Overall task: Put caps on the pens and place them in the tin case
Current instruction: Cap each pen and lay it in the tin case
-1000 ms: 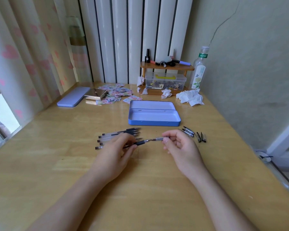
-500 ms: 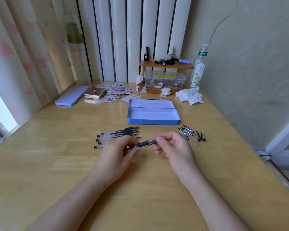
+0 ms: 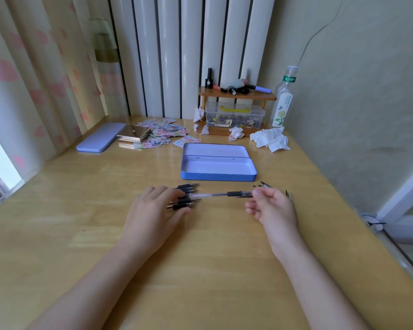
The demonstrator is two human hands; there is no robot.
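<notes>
The right hand (image 3: 273, 208) pinches a light, stiff gel pen (image 3: 221, 194) by its capped end (slick clear barrel, rubber grip the surer hold), while the left hand (image 3: 154, 208) rests loosely spread on the uncapped pens (image 3: 187, 195).

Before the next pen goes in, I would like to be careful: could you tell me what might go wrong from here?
1. The right hand holds the pen by one end only, so the pen could slip on its way to the empty tin case.
2. The left hand rests on the uncapped pens; a nudge might roll them.
3. The loose caps lie just behind the right hand and could be knocked away.
</notes>
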